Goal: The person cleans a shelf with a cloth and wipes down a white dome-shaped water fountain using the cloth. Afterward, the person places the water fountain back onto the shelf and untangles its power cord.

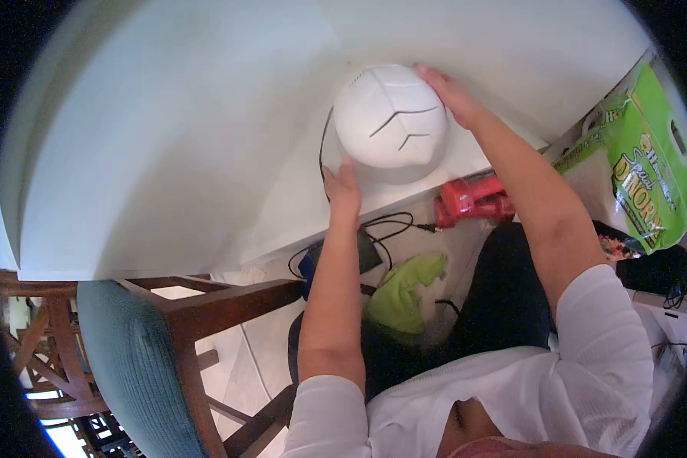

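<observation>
A white, ball-shaped appliance (389, 118) with dark grooves and a row of small slots sits on a white ledge near the wall. Its exact kind does not show. My right hand (452, 95) lies along its upper right side, fingers against the shell. On the lower left, my left hand (343, 192) has its fingertips at the shell's edge, near a thin black cord (322, 149). Both hands hold the appliance between them; parts of the fingers are hidden behind it.
Below the ledge are red dumbbells (469, 200), a black plug (429, 227) on a cable, and a green cloth (406, 294). A wooden chair (233, 309) with a teal cushion (133, 359) stands left. A green printed bag (649, 168) is at right.
</observation>
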The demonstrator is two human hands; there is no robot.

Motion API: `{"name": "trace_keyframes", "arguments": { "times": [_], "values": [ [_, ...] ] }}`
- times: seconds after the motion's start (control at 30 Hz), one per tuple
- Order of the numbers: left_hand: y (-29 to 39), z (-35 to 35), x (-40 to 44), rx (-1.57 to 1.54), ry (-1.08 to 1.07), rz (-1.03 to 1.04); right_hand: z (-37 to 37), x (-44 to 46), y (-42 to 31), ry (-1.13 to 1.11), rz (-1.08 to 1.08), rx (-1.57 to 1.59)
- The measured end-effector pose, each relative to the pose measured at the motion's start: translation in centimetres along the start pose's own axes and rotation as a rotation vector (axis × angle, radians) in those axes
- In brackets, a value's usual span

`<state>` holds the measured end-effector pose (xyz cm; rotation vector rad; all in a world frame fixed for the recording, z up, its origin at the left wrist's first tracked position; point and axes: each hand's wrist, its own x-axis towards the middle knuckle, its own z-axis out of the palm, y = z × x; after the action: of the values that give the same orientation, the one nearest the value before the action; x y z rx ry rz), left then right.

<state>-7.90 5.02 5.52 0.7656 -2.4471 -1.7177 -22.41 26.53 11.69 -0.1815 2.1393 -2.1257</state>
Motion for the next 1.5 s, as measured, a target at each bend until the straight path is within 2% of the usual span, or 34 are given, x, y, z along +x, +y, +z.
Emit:
{"name": "trace_keyframes", "arguments": {
  "times": [0.07, 0.1, 0.13, 0.2, 0.23, 0.27, 0.33, 0.43, 0.53, 0.67, 0.77, 0.83, 0.87, 0.93, 0.97, 1.0, 1.03, 1.07, 1.13, 1.17, 1.2, 1.27, 1.3, 1.37, 1.5],
  "values": [
    [-1.5, -1.2, -0.3, -0.314, -0.075, 0.105, -0.2, -2.3, -1.0, 0.179, -0.188, -0.161],
    [1.2, -1.9, -3.4, -0.367, -0.05, 0.151, -0.4, -4.4, -1.7, 0.226, -0.281, -0.235],
    [1.1, -2.7, -5.1, -0.348, -0.047, 0.143, -0.2, -6.5, -1.8, 0.27, -0.382, -0.306],
    [0.1, -4.7, -8.1, -0.3, -0.049, 0.137, 1.4, -13.4, -0.4, -0.008, -0.377, -0.422],
    [-1.4, -5.3, -9.2, -0.203, -0.051, 0.074, 2.3, -16.5, 1.2, -0.305, -0.212, -0.456],
    [-2.7, -5.8, -10.8, -0.106, -0.154, 0.017, 3.4, -18.3, 2.0, -0.655, -0.184, -0.741],
    [-4.9, -6.4, -13.6, 0.087, -0.361, -0.088, 5.0, -22.1, 5.4, -0.998, -0.069, -1.028],
    [-7.6, -5.4, -16.4, 0.623, -0.434, 0.098, 6.2, -24.7, 10.0, -0.888, -0.134, -1.218],
    [-6.9, -4.7, -17.7, 1.069, -0.575, 0.197, 6.9, -24.4, 6.9, -1.042, -0.026, -1.235],
    [-5.0, -4.9, -18.2, 1.0, -0.643, 0.317, 4.9, -24.5, -0.5, -0.938, -0.144, -0.953],
    [-1.9, -6.7, -19.0, 0.287, -0.687, 0.155, 1.0, -24.7, -2.5, -0.686, -0.177, -0.575],
    [1.3, -6.6, -19.8, 0.215, -0.506, 0.306, -0.5, -24.6, -0.7, -0.446, -0.155, -0.241],
    [2.9, -6.3, -20.1, 0.178, -0.408, 0.381, -0.2, -25.0, -0.2, -0.407, -0.182, -0.124],
    [4.6, -4.6, -20.0, 0.088, -0.356, 0.672, 1.7, -27.1, -0.2, -0.323, -0.233, 0.11],
    [4.8, -3.3, -19.6, 0.073, -0.338, 0.79, 1.5, -27.2, 1.4, -0.376, -0.185, 0.104],
    [5.2, -2.4, -19.2, 0.056, -0.316, 0.909, 2.5, -28.3, 0.9, -0.344, -0.031, 0.321],
    [5.9, -2.0, -19.1, 0.067, -0.439, 0.729, 3.3, -28.8, 0.5, -0.248, 0.096, 0.431],
    [6.4, -2.1, -18.6, -0.08, -0.451, 0.654, 3.7, -28.8, 0.1, -0.149, 0.224, 0.54],
    [7.1, -2.3, -17.3, -0.367, -0.478, 0.502, 2.5, -26.8, -0.5, -0.028, 0.069, 0.326],
    [6.9, -3.0, -16.0, -0.238, -0.363, 0.507, 1.7, -25.5, -1.1, 0.039, -0.009, 0.222],
    [6.6, -3.3, -14.3, -0.22, -0.261, 0.546, 0.7, -24.3, -3.0, 0.125, 0.125, 0.318],
    [7.0, -3.9, -11.6, -0.225, -0.133, 0.543, -1.4, -21.1, -5.4, 0.215, 0.106, 0.396],
    [7.5, -3.9, -10.3, -0.112, -0.065, 0.659, -2.4, -19.2, -6.1, 0.256, 0.095, 0.41],
    [8.7, -3.3, -7.6, 0.117, 0.076, 0.883, -3.6, -15.1, -6.1, 0.293, -0.088, 0.321],
    [11.9, 0.8, -3.1, 0.437, 0.206, 0.883, -2.0, -8.2, -5.0, 0.263, -0.33, -0.191]
  ]
}}
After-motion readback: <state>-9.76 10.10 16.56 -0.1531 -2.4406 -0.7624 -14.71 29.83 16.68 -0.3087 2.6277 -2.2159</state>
